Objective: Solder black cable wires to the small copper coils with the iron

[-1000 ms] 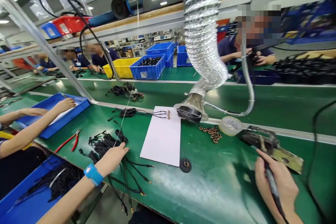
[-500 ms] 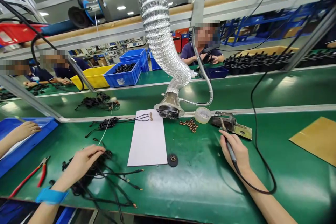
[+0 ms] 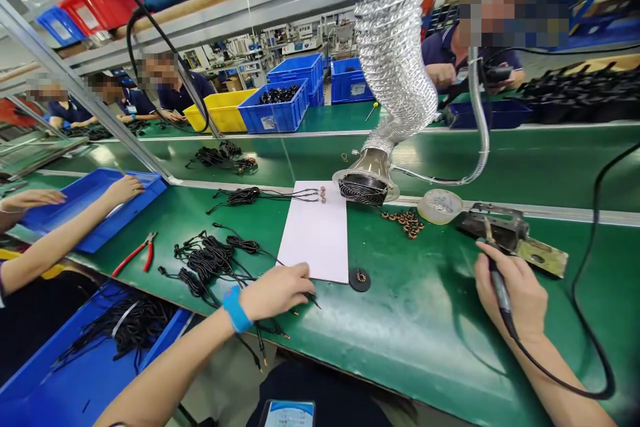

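My left hand (image 3: 280,290), with a blue wristband, is closed around a black cable near the lower edge of a white board (image 3: 315,233). A pile of black cables (image 3: 207,260) lies to its left. My right hand (image 3: 515,290) grips a soldering iron (image 3: 499,287), its tip over a metal stand (image 3: 500,227). Small copper-coloured parts (image 3: 407,221) lie beside a round clear container (image 3: 440,205). A black disc (image 3: 360,279) holding a ring of small parts sits at the board's lower right corner.
A silver duct with a fan (image 3: 363,188) hangs over the board's top. Red-handled pliers (image 3: 135,257) lie at left, near a blue tray (image 3: 95,203) with another person's hands. Cables fill a blue bin (image 3: 75,373) below the table edge. People sit across the bench.
My left hand has moved right from the cable pile to the board's lower edge. My right hand still holds the iron at the stand. The view has shifted left and down.
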Tool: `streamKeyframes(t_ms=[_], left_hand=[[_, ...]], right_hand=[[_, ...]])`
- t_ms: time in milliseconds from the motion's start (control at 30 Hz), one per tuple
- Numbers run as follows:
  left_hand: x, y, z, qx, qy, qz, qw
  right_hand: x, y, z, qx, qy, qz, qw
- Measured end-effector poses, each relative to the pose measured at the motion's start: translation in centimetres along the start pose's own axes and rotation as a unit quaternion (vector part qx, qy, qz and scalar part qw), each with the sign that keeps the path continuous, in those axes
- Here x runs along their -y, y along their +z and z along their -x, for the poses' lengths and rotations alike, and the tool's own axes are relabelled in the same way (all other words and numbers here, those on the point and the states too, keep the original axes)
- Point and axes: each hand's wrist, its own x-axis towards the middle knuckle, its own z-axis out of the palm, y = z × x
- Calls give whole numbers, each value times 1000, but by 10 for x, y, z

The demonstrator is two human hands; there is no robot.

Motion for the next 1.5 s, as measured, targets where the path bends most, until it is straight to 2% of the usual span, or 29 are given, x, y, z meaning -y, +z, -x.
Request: streamKeyframes(t_ms=[67,133,200,267,333,433,567,667,833,1000,1233,1500], left_hand=[[-11,9,-8,15,22,4,1000],[-12,14,-14,6,28,45,999],[-7,11,-19,-30,10,122,992],[1,2,-24,-87,-33,214,972],[6,-8,-32,-151,-75,294,941],[5,-20,-51,-218,-86,372,898],[-12,-18,-78,-212,-36,422,881],[-22,-9,-91,-196,-11,449,872],[-23,5,-100,-183,-1,485,855],[-22,16,-103,-189,-13,499,845],[-23,30,-102,-223,-18,512,829],[-23,32,-102,-233,-13,523,820]], right_hand=[[-1,0,0,0,0,5,1000],[-3,0,2,1,-5,7,1000],[-3,-2,5,-2,-21,8,1000],[7,-5,10,-13,-44,6,999],[32,-11,17,-23,-65,-10,998],[92,-21,26,-19,-68,-89,993],[170,-25,24,9,-43,-275,960],[196,-19,18,38,-4,-377,925],[200,0,19,49,55,-404,912],[199,14,27,43,72,-409,909],[201,17,31,57,106,-432,894],[202,19,35,61,112,-434,892]])
